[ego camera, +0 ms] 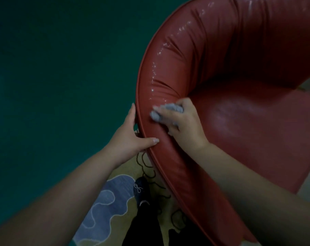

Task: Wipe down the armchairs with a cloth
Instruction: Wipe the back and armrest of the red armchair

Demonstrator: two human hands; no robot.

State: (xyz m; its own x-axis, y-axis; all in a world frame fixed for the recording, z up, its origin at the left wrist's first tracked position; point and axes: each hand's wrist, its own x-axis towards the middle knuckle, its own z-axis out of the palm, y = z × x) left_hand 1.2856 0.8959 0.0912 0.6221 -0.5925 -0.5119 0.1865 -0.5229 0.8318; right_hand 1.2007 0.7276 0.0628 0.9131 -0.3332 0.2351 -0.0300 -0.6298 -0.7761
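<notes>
A red leather armchair (221, 71) with a curved backrest fills the right side of the head view, seen from behind and above. My right hand (183, 121) grips a bunched grey cloth (168, 110) and presses it against the inner face of the backrest, just above the seat cushion. My left hand (133, 135) holds the top rim of the backrest from outside, thumb lying over the rim and fingers down the back. Wet shiny streaks run along the backrest above the cloth.
A dark green wall or floor surface (61, 77) fills the left. Below lies a patterned rug (111, 197) in yellow and blue. My foot in a dark shoe (141, 190) stands close behind the chair.
</notes>
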